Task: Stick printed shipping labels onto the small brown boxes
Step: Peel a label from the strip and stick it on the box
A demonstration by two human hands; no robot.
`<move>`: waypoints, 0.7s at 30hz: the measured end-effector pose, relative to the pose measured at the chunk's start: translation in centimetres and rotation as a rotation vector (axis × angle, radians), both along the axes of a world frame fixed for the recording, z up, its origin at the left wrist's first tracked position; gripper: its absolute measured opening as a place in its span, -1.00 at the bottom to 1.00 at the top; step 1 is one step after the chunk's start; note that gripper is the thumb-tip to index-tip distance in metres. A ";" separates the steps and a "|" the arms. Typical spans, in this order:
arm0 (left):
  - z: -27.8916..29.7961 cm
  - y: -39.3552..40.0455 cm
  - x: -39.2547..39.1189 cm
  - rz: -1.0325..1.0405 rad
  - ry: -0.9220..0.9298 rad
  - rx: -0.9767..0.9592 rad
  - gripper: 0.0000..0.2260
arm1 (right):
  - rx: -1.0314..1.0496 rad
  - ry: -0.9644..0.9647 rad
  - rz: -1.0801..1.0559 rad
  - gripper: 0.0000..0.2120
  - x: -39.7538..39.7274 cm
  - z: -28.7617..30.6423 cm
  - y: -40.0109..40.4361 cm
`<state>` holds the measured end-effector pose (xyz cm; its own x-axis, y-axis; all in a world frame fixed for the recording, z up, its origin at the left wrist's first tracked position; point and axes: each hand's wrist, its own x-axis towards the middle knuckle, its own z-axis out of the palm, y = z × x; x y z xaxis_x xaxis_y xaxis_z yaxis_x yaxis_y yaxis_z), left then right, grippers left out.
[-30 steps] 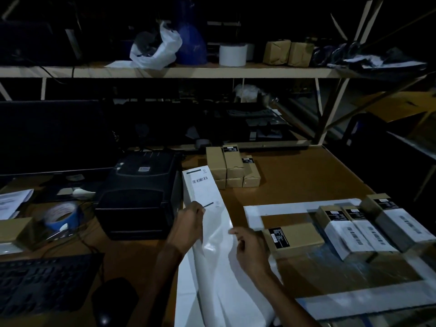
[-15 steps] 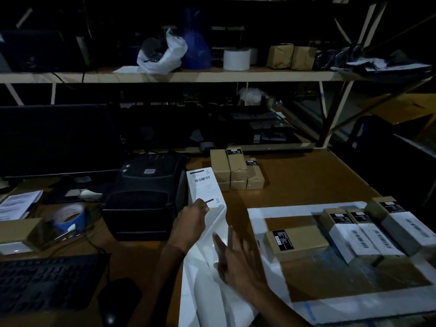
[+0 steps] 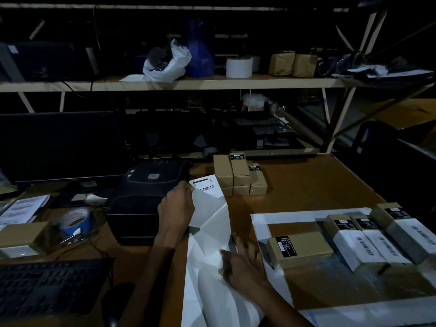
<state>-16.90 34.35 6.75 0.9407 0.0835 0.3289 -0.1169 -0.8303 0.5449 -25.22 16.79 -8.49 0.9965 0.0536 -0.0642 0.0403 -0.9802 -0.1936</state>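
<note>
Label strip (image 3: 210, 234), a long white run of printed shipping labels, trails from the desk's near edge up toward the printer, folded over partway. Nearest the camera, the right hand (image 3: 240, 265) lies flat on the lower part of the strip, its fingers straight and slightly spread, pressing the paper against the desk (image 3: 306, 185). Just right of that hand sits an unlabelled brown box (image 3: 300, 252) with a small black sticker on its end, resting inside a white taped outline on the desk. To its right, three labelled boxes (image 3: 377, 237) lie side by side, touching, each wrapped with a white barcode label.

Farther up, the left hand (image 3: 177, 211) pinches the left edge of the strip near its upper end, fingers curled round the paper, lifting it so the top label with its barcode faces up. The black label printer (image 3: 146, 199) stands just left of this hand. A roll of blue tape (image 3: 75, 220) lies farther left, and a dark keyboard (image 3: 47, 286) sits at the near left.

Beyond the strip's top, a stack of brown boxes (image 3: 238, 175) stands toward the back of the desk. Shelving behind is too dark to read well.
</note>
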 end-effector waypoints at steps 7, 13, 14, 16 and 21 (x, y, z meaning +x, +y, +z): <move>2.5 0.9 0.0 0.108 -0.187 -0.045 -0.84 | 0.043 0.051 -0.033 -0.46 0.5 0.4 0.2; 3.2 0.0 -1.1 0.044 -0.300 -0.105 -0.84 | 0.206 0.216 -0.079 -0.59 2.3 2.8 -0.1; 3.0 -0.2 -1.3 0.032 -0.316 -0.109 -0.84 | 0.298 0.202 -0.105 -0.62 2.4 3.4 0.0; 2.3 -0.9 -1.8 -0.010 -0.348 -0.105 -0.84 | 0.531 0.117 -0.179 -0.72 2.2 4.7 0.0; -0.9 -3.6 -4.2 -0.213 -0.435 -0.015 -0.95 | 1.325 0.001 -0.408 -0.62 0.6 11.1 -0.8</move>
<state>-21.07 30.73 5.84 0.7129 -0.0883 0.6957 -0.5031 -0.7555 0.4197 -24.64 15.99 2.61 0.9564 -0.2173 -0.1951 -0.2020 -0.0094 -0.9793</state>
